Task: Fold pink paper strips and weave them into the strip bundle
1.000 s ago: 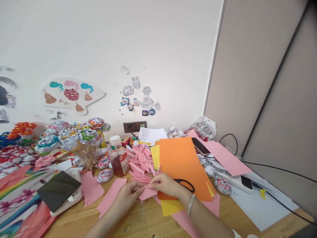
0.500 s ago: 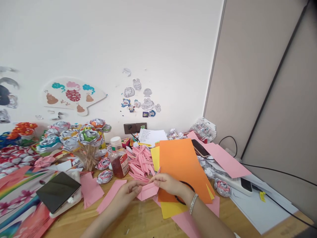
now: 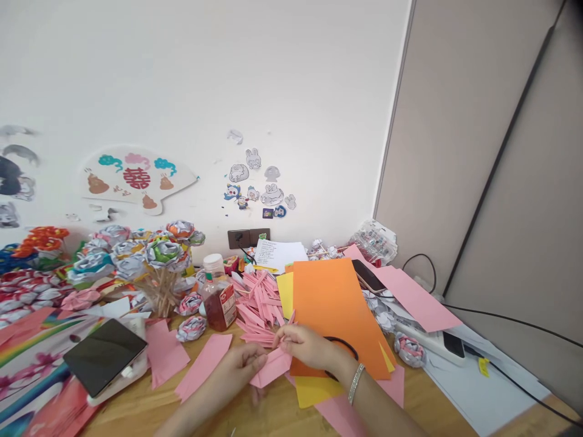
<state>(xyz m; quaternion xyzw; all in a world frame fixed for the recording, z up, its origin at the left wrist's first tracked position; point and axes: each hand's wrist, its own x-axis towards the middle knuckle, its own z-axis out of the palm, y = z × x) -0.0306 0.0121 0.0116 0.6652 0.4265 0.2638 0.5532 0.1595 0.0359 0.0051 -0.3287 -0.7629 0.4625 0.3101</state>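
A small folded piece of pink paper is held between my two hands, low over the wooden table. My left hand pinches its left side with thumb and fingers. On the upper right edge, my right hand grips it with closed fingers; a sparkling bracelet circles that wrist. Just beyond my hands lies a pile of folded pink paper strips. Flat pink paper pieces rest left of my left hand. Under my right hand are an orange sheet and a yellow sheet.
A bottle of red-brown liquid stands behind my left hand. Paper flowers on sticks rise at the left, near a black tablet. At the right lie a power strip, cables and white sheets.
The folded pink paper has tilted a little and sits slightly lower. My hands have shifted slightly, with both still gripping it.
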